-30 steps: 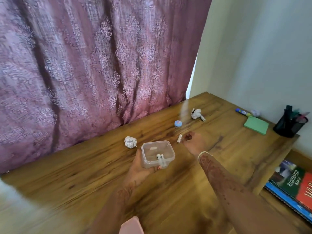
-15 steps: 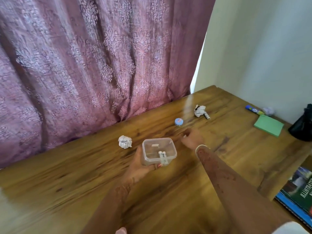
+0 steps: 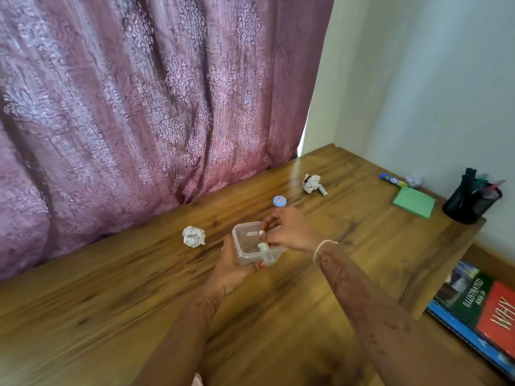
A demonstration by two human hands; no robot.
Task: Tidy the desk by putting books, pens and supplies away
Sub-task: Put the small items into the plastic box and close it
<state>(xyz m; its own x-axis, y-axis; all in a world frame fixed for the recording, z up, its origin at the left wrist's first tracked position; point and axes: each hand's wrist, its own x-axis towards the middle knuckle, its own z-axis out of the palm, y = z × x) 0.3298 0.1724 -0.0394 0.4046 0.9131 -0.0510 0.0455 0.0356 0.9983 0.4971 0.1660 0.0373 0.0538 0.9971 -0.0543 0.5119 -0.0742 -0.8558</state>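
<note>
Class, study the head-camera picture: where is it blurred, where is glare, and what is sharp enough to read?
Head view: motion blur smears the desk at near left and the curtain; a glare streak crosses the desk beside the far paper ball; titles on the lower-right books are legible.

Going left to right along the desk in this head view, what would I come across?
Near paper ball → clear box → far paper wad → green notepad → pen pot.
</note>
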